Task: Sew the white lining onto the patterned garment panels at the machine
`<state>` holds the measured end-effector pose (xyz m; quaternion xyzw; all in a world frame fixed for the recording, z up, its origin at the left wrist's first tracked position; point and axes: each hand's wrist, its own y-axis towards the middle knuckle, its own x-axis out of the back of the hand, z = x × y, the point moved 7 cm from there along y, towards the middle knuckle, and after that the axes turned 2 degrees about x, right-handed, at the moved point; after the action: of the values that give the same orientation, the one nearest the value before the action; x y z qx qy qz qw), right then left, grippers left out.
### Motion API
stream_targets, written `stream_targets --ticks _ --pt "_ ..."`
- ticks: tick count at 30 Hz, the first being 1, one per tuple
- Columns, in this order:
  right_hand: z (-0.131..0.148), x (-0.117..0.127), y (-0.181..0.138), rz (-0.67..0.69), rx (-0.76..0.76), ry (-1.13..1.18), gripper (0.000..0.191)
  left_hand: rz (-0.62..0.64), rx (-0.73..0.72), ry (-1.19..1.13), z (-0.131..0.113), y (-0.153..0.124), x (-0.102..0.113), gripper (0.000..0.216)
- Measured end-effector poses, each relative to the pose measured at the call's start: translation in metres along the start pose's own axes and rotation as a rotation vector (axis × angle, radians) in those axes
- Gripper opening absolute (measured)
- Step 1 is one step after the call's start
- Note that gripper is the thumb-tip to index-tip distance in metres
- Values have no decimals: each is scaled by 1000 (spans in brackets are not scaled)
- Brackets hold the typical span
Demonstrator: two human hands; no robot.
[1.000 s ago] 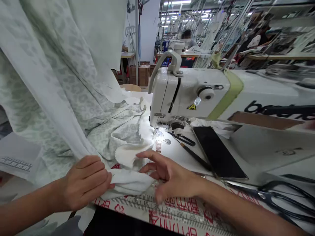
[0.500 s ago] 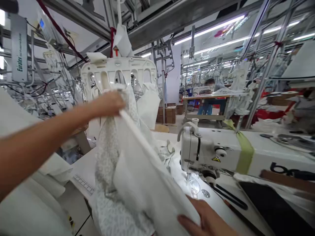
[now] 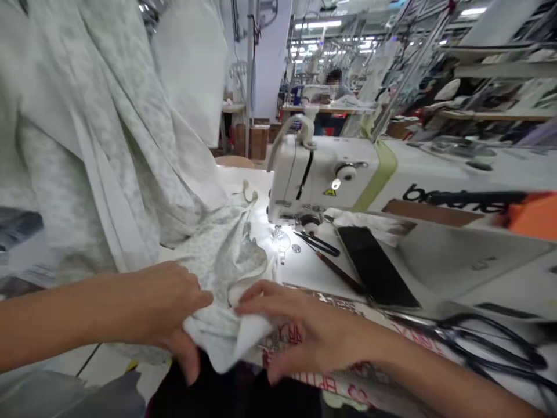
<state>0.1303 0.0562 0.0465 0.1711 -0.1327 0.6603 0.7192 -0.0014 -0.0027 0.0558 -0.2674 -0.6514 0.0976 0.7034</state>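
The left hand and right hand are both on a gathered fold of pale green printed cloth, the fold lying directly between them. The left fingers are curled closed over the cloth, gripping it. The right fingers are bent over the top of the fold; whether they grip or only press cannot be told. The paired hold appears intended to keep the layers together while the bulk stays off the hands. A long drape of the cloth rises beyond the left fingers, apparently held clear of the worktop. Ahead of the right fingers stand the sewing machine and its presser foot, with the lit needle area close by. A phone lies right of the fingers, and scissors lie farther right.
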Motion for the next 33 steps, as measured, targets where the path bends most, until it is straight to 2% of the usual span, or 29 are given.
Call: stream_targets --ticks 3,5,8,11,14,16,17,19,21,23,25,27,29,31,33 --pt "-24 9 1 -262 -146 122 44 -45 -59 -240 0 25 6 24" --pt "-34 13 0 -356 -197 126 33 -123 -124 -357 3 32 16 19" --pt "-33 20 1 -447 -111 59 21 -183 -157 -463 15 35 19 23" --pt "-24 26 0 -510 33 -37 11 -139 -133 -466 22 33 12 27" --pt "-12 27 -8 -590 139 -222 11 -99 -98 -443 14 33 11 39" --pt "3 15 -11 -546 260 -401 12 -123 -114 -431 -1 38 15 38" --pt "11 4 -10 -459 321 -502 14 -139 -140 -376 -10 43 17 33" --pt "16 -22 -7 -195 366 -661 16 -165 -168 -162 -23 57 17 12" --pt "9 -39 -4 39 276 -686 15 -201 -101 67 -17 74 17 17" --pt "1 -42 -2 125 168 -599 16 -276 25 177 8 90 23 24" --pt "-4 -38 -2 107 132 -511 20 -338 98 224 35 98 31 23" --pt "-7 -35 -2 55 154 -464 15 -371 115 241 50 99 40 18" --pt "-9 -34 -4 6 191 -442 9 -410 124 233 52 98 49 11" --pt "-8 -34 -6 -66 245 -497 8 -478 127 203 44 95 56 24" --pt "-2 -35 -9 -160 311 -673 7 -517 88 159 33 97 56 38"
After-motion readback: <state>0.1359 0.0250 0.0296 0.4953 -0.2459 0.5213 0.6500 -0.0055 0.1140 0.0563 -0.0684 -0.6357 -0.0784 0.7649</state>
